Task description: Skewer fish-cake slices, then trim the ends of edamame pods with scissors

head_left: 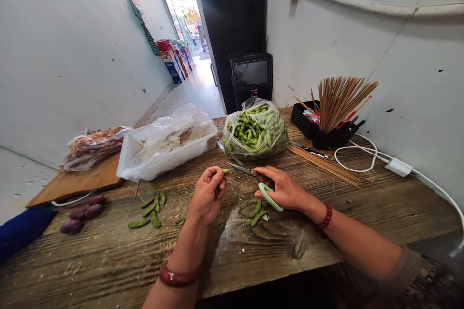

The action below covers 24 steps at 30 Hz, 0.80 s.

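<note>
Green pod [226, 171] in our left hand [209, 193], scissors [243, 169] in our right hand [284, 189]

We clamp the left thumb and fingertips on the pod, its tip showing above the wooden table [108, 260]. Our right fingers close around the scissors' handle, blades near the pod. Loose pods [149, 210] lie left of our left hand, more on our side of the scissors; a clear bag [279, 142] of pods stands beyond.

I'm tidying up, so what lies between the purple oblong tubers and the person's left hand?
The head view shows loose, curved green pods on the brown wooden table there.
</note>
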Each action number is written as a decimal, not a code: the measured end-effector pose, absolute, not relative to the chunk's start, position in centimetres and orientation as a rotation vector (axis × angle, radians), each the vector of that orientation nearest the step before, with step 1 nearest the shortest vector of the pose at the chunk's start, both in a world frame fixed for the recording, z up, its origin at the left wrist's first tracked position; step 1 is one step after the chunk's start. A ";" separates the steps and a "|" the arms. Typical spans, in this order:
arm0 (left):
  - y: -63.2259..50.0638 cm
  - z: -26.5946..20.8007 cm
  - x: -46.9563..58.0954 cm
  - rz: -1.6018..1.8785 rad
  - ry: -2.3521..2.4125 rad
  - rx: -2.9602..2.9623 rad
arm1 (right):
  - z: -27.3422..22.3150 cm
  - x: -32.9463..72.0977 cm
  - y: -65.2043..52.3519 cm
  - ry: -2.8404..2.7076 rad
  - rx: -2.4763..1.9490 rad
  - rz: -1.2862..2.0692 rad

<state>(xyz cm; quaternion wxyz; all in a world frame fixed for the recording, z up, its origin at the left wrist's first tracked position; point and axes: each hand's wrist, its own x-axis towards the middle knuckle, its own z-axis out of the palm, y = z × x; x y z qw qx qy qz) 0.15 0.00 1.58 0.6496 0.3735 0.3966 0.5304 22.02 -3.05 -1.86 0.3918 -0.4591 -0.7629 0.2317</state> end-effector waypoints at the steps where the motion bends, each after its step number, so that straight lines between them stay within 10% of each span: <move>1: 0.0 1.6 0.2 1.204 0.899 0.837 | -1.8 22.0 -3.1 -1.958 -1.161 0.576; 24: -0.7 1.1 1.3 1.091 0.873 0.894 | -2.1 21.6 -3.2 -1.938 -1.114 0.584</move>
